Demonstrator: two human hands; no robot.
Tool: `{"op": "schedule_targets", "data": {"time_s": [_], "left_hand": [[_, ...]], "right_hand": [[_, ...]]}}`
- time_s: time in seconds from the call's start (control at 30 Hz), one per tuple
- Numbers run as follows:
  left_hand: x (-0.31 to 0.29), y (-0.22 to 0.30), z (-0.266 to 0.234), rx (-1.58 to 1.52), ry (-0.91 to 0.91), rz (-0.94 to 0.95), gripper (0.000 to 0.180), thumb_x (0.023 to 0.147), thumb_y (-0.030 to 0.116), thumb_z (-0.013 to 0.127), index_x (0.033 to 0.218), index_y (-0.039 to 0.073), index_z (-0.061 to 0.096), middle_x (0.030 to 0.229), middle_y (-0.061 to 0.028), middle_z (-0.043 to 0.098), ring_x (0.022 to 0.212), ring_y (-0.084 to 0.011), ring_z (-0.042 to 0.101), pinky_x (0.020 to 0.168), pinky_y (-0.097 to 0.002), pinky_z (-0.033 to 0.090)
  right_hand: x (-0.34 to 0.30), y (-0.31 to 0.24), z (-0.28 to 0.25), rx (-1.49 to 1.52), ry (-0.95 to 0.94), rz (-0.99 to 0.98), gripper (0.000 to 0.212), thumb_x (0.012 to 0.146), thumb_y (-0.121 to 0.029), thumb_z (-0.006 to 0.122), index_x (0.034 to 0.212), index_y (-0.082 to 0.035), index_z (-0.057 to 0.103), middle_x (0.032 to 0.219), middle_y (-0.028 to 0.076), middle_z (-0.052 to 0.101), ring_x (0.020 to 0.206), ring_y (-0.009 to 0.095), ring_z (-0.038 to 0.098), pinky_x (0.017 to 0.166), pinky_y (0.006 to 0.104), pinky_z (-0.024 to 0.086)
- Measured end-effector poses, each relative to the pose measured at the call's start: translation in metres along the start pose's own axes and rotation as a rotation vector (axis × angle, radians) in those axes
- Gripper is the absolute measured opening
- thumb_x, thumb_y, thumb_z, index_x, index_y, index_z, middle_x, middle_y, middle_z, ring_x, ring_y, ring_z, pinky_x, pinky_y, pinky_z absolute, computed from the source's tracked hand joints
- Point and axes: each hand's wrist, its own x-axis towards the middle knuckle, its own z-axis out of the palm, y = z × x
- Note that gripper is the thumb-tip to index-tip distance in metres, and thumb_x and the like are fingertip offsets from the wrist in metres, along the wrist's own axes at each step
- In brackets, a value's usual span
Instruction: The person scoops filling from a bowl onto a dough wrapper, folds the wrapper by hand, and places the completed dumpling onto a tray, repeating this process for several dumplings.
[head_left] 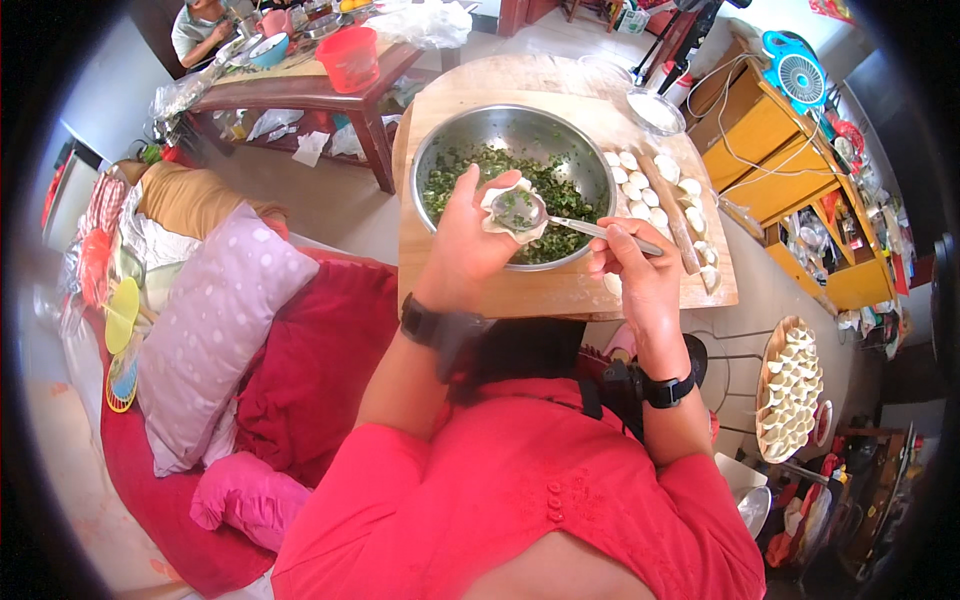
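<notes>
Over the steel bowl point(480, 122) of chopped green filling point(575, 185), my left hand point(468, 240) cups a round dumpling wrapper point(528, 236). My right hand point(637, 262) grips a metal spoon point(578, 225) by its handle. The bowl of the spoon rests in the wrapper, with green filling showing there. To the right of the mixing bowl, pale dough pieces point(637, 186) lie on the wooden board point(455, 92), and a rolling pin point(676, 222) lies among them.
A tray of folded dumplings point(790, 390) stands low at the right. A dish of white powder point(655, 112) sits at the board's far right. A cushioned seat with a dotted pillow point(215, 330) is on my left. Beyond are a red bucket point(348, 60) on a table and a seated person.
</notes>
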Motion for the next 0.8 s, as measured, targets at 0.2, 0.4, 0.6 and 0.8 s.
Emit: {"op": "schedule_targets", "data": {"time_s": [0.2, 0.4, 0.6, 0.8], "left_hand": [[-0.014, 0.038, 0.01, -0.177, 0.182, 0.115, 0.046, 0.1, 0.039, 0.039, 0.116, -0.002, 0.054, 0.111, -0.0172, 0.059, 0.106, -0.0316, 0.056, 0.09, -0.047, 0.047], [-0.026, 0.038, 0.019, -0.458, 0.07, -0.15, 0.05, 0.098, 0.041, 0.043, 0.115, -0.005, 0.054, 0.114, -0.0192, 0.057, 0.111, -0.0346, 0.051, 0.086, -0.044, 0.048], [-0.055, 0.019, 0.064, 0.226, -0.133, 0.086, 0.046, 0.099, 0.037, 0.043, 0.119, -0.004, 0.05, 0.115, -0.0159, 0.058, 0.107, -0.0271, 0.055, 0.092, -0.0394, 0.047], [-0.036, 0.0, 0.062, -0.065, -0.152, -0.211, 0.046, 0.098, 0.037, 0.047, 0.123, -0.002, 0.046, 0.115, -0.0119, 0.061, 0.105, -0.0238, 0.06, 0.093, -0.036, 0.048]], "right_hand": [[0.018, 0.013, -0.021, -0.175, 0.036, -0.221, 0.014, 0.091, -0.004, 0.059, 0.1, 0.003, 0.066, 0.084, 0.007, 0.066, 0.068, 0.012, 0.06, 0.064, 0.0246, 0.051], [0.028, 0.037, -0.043, -0.863, -0.09, -0.502, 0.024, 0.072, -0.003, 0.074, 0.096, -0.003, 0.069, 0.099, 0.014, 0.064, 0.093, 0.029, 0.063, 0.083, 0.0377, 0.05], [0.003, -0.016, 0.005, -0.864, -0.221, -0.667, 0.039, 0.068, -0.002, 0.074, 0.106, -0.011, 0.069, 0.128, 0.009, 0.054, 0.124, 0.031, 0.046, 0.102, 0.0426, 0.038], [0.011, -0.009, 0.006, -0.821, -0.293, -0.768, 0.028, 0.068, -0.001, 0.074, 0.094, -0.012, 0.073, 0.128, 0.008, 0.056, 0.128, 0.032, 0.042, 0.105, 0.0447, 0.034]]}}
